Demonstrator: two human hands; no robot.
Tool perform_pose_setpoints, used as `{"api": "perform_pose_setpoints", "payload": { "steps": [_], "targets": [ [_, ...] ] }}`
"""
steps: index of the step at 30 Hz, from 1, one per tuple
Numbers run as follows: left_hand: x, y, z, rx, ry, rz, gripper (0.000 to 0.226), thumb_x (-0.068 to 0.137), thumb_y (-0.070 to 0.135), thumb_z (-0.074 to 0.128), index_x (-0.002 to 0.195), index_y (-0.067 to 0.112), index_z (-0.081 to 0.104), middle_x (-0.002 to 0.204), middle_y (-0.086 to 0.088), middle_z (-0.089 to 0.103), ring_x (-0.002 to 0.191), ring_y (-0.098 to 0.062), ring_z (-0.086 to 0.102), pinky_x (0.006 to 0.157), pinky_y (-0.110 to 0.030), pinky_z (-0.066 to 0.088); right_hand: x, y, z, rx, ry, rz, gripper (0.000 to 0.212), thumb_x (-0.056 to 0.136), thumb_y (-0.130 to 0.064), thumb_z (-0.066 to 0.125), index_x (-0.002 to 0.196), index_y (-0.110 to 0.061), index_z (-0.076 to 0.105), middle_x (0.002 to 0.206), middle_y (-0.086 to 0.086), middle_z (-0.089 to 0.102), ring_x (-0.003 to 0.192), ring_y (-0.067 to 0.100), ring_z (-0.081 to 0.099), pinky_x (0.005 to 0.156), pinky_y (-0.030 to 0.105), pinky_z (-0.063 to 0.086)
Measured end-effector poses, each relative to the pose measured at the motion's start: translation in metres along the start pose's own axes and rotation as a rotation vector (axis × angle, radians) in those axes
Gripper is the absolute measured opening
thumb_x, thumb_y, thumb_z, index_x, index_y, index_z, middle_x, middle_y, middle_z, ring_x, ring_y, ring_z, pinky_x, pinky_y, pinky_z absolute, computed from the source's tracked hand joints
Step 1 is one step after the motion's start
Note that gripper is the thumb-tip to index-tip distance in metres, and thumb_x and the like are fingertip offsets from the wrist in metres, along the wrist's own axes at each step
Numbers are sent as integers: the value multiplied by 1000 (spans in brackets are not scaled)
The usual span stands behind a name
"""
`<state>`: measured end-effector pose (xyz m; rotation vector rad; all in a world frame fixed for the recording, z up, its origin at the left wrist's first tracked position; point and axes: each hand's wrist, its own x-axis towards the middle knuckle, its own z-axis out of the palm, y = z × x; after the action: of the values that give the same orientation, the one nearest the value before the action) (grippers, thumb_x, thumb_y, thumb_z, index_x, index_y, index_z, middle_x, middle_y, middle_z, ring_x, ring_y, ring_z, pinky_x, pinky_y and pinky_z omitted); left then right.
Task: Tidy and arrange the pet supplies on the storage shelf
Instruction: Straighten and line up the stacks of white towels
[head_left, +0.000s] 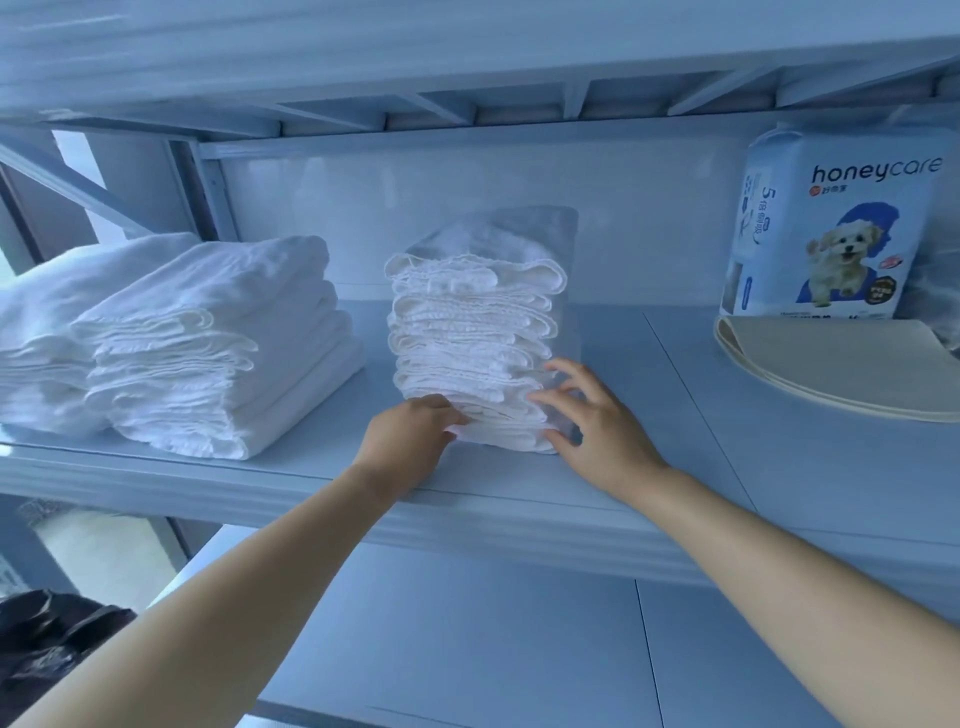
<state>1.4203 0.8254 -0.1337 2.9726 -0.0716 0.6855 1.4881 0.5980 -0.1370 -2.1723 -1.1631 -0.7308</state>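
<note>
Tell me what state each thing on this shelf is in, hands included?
wrapped stack: upright in clear plastic, touched by both hands.
left hand: pinches the stack's lower left corner.
right hand: fingers spread, touching the stack's lower right side.
folded pile: unwrapped, neat, apart to the left.
honeycare pack: standing upright, back right.
beige cloth: folded flat before the pack.

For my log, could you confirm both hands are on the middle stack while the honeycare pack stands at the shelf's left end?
No: the head view shows the pack at the right end; the left hand and right hand are on the middle stack.
</note>
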Motion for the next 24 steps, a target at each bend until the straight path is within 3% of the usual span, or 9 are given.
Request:
{"api": "perform_pose_setpoints", "payload": {
  "steps": [6, 12, 15, 24],
  "targets": [
    [-2, 5, 1, 39, 94, 64, 32, 89, 26, 60, 119, 34, 60, 123, 15, 56, 113, -13, 52, 68, -30, 50, 7, 12, 1, 17, -30, 14, 58, 75, -12, 73, 129, -20, 53, 139, 0, 39, 116, 15, 48, 91, 26, 43],
    [9, 10, 5, 35, 26, -34, 30, 90, 29, 54, 115, 43, 61, 121, 17, 61, 109, -17, 58, 77, -29, 49, 13, 19, 7, 47, -64, -19, 52, 75, -9, 73, 124, -18, 58, 138, 1, 40, 119, 16, 47, 93, 22, 38],
    [10, 11, 6, 14, 18, -82, 30, 90, 25, 54, 114, 41, 63, 117, 9, 66, 106, -24, 59, 78, -30, 46, 16, 21, 8, 35, -74, -28, 51, 74, -8, 73, 122, -18, 60, 136, 1, 42, 116, 18, 49, 91, 23, 39],
    [-1, 5, 0, -10, 5, -131, 28, 91, 19, 53, 111, 34, 67, 113, 6, 68, 105, -24, 60, 82, -32, 48, 18, 10, 11, 1, -92, -55, 45, 75, -5, 73, 117, -16, 62, 133, 3, 45, 110, 23, 53, 85, 26, 45]
  ]
}}
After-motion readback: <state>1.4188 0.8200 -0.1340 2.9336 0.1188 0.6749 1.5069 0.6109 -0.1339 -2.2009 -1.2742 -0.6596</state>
